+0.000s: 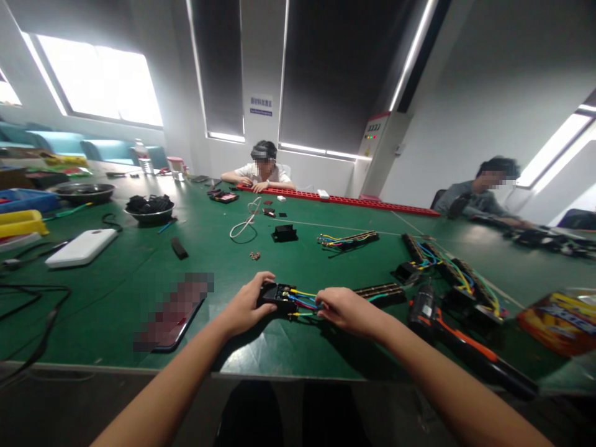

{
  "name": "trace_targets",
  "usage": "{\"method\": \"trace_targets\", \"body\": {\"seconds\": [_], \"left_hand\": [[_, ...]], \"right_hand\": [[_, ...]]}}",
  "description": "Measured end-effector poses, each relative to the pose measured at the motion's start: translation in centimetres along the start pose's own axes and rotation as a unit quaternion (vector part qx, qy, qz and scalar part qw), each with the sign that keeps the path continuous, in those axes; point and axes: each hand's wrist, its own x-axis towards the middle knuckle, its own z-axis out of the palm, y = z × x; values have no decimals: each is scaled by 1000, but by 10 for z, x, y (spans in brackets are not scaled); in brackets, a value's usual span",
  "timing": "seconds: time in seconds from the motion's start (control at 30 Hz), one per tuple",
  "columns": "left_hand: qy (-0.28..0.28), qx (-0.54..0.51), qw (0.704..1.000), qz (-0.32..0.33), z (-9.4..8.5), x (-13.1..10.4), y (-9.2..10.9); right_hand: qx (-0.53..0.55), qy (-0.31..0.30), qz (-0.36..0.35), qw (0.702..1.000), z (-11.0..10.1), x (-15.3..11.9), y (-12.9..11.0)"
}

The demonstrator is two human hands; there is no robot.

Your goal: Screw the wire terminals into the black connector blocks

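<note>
Left hand has a black block clamped, right hand has its colored wires pinched, and I can see a drill lying nearby.

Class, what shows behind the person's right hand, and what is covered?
Beyond the right hand, part of a black-and-gold strip shows. Coloured wires run to the fingers; where they continue is covered.

A phone lies on the green table; a clear bottle stands farther back.
</note>
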Motion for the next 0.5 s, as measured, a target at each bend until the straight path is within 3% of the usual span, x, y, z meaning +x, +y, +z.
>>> {"method": "trace_targets", "body": {"seconds": [0.5], "left_hand": [[11, 4, 1000, 2, -1, 0, 2]], "right_hand": [[-42, -4, -2, 999, 7, -5, -2]]}}
